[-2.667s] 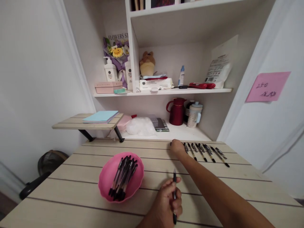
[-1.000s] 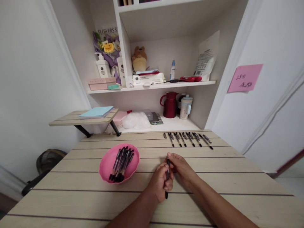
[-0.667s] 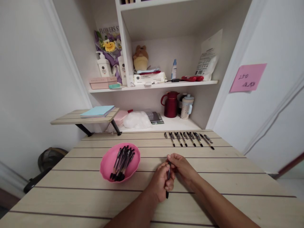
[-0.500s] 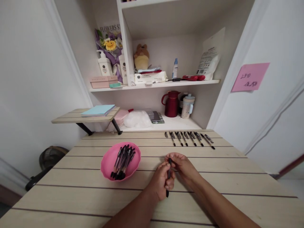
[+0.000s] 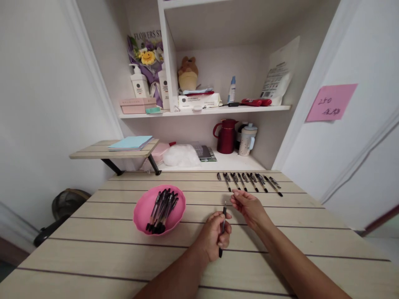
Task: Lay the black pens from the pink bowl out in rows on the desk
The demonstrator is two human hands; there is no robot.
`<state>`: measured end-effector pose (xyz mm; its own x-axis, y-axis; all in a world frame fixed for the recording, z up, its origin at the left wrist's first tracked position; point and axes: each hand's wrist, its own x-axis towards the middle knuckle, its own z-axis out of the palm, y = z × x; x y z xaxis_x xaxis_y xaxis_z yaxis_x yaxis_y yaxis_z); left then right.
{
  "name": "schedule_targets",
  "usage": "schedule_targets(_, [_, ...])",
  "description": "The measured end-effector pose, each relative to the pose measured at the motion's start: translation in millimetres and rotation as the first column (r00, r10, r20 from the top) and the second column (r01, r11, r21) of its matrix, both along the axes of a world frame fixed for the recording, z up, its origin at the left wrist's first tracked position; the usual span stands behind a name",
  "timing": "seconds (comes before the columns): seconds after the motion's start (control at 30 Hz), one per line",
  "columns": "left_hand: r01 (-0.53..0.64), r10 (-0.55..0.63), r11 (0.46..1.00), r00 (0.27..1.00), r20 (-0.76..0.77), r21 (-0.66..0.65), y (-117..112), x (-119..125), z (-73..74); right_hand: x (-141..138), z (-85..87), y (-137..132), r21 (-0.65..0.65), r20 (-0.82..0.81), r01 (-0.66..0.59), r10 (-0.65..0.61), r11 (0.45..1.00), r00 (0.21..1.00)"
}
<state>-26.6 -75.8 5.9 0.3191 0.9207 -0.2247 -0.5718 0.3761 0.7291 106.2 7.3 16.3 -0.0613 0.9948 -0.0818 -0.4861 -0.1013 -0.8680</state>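
A black pen (image 5: 223, 226) stands nearly upright in my left hand (image 5: 215, 234), whose fingers are wrapped round its barrel. The pen's thin tip shows bare at the top end. To the right and a little farther off, my right hand (image 5: 249, 207) has its fingertips pinched together, apart from the pen. Whatever those fingertips hold is hidden or too small to name. Beyond my right hand, several pens (image 5: 242, 182) and small dark pieces, which look like pen caps, lie in a row. Left of my hands sits a pink bowl (image 5: 140, 214) with a heap of pens (image 5: 162, 209) in it.
Behind the wooden table (image 5: 102, 251) stands a white shelf unit (image 5: 255, 109) with a red jug (image 5: 226, 137), a light cup (image 5: 247, 140) and bottles. A small raised stand (image 5: 93, 150) at the back left carries blue paper (image 5: 131, 142). A pink note (image 5: 332, 101) hangs at the right.
My right hand has moved away from the pen, rightward and slightly farther off, and the pen's tip now shows. My left hand keeps its hold on the pen. The view has shifted slightly.
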Motion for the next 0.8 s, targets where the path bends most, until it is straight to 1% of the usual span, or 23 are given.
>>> schedule_targets(0.07, [-0.012,0.012,1.000,1.000,0.003,-0.004,0,0,0.3,1,-4.3,10,0.008,0.137,0.046,-0.047,0.999,0.989])
schedule_targets(0.13, [-0.023,0.023,1.000,1.000,0.010,-0.005,-1,0,0.4,0,-6.8,20,0.038,0.294,0.053,-0.062,0.998,0.954])
schedule_targets(0.2, [-0.031,0.031,1.000,0.999,0.017,-0.004,-1,0,0.3,-4,-7.2,32,0.063,0.423,0.050,-0.072,0.997,0.903])
schedule_targets(0.3, [-0.026,0.026,1.000,0.999,0.020,-0.005,0,0,-0.1,-10,-5.9,52,0.084,0.555,0.048,-0.087,0.995,0.827])
schedule_targets(0.33, [-0.022,0.022,1.000,1.000,0.020,-0.007,0,0,-0.3,-12,-5.4,59,0.095,0.607,0.045,-0.093,0.994,0.789])
schedule_targets(0.37, [-0.018,0.018,1.000,1.000,0.020,-0.010,0,0,-0.5,-14,-5.0,66,0.108,0.664,0.041,-0.102,0.993,0.741])
schedule_targets(0.43, [-0.018,0.018,1.000,1.000,0.015,-0.019,1,0,-0.9,-16,-4.1,78,0.143,0.778,0.027,-0.130,0.989,0.614])
schedule_targets(0.5, [-0.023,0.024,0.999,1.000,0.009,-0.029,1,0,-1.3,-18,-2.7,88,0.185,0.873,0.008,-0.168,0.983,0.458])
schedule_targets(0.57, [-0.025,0.025,0.999,1.000,0.011,-0.037,1,0,-1.8,-19,-1.1,96,0.217,0.934,-0.017,-0.203,0.976,0.294])
schedule_targets(0.67, [-0.020,0.021,0.999,0.999,0.028,-0.042,1,0,-3.0,-23,-0.3,103,0.233,0.971,-0.069,-0.228,0.970,0.078])
schedule_targets(0.73, [-0.018,0.019,0.999,0.999,0.040,-0.040,1,1,-4.1,-26,-1.7,105,0.228,0.972,-0.110,-0.233,0.967,-0.035])
schedule_targets(0.8, [-0.015,0.017,0.999,0.999,0.051,-0.043,2,1,-5.0,-30,-4.6,105,0.218,0.964,-0.147,-0.237,0.965,-0.123])
